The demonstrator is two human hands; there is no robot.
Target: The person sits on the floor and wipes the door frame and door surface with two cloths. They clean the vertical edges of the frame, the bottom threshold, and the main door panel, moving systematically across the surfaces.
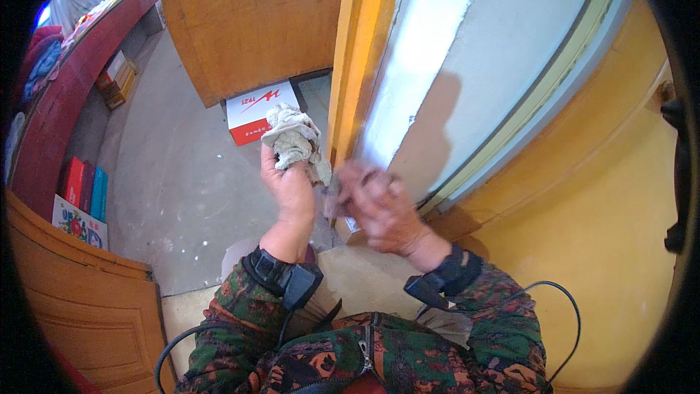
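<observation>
My left hand (290,191) grips a crumpled, greyish-white cloth (292,134), which bunches above the fingers and hangs down toward the right. Beside it, my right hand (385,216) is blurred by motion, its fingers curled close to the lower part of an orange-painted wooden frame (353,38). Whether the right fingers hold anything is lost in the blur. Behind the cloth, a white and red cardboard box (257,104) bearing writing lies on the grey floor (180,175). Both wrists wear black straps with dark modules, and cables run along the camouflage sleeves.
An orange-brown wooden panel (251,22) stands beyond the box. To the right is a white wall surface (525,22) beside yellow paintwork (590,284). A paneled wooden door (93,312) is at lower left. Several boxes (98,194) sit under a dark red bed rail (49,137).
</observation>
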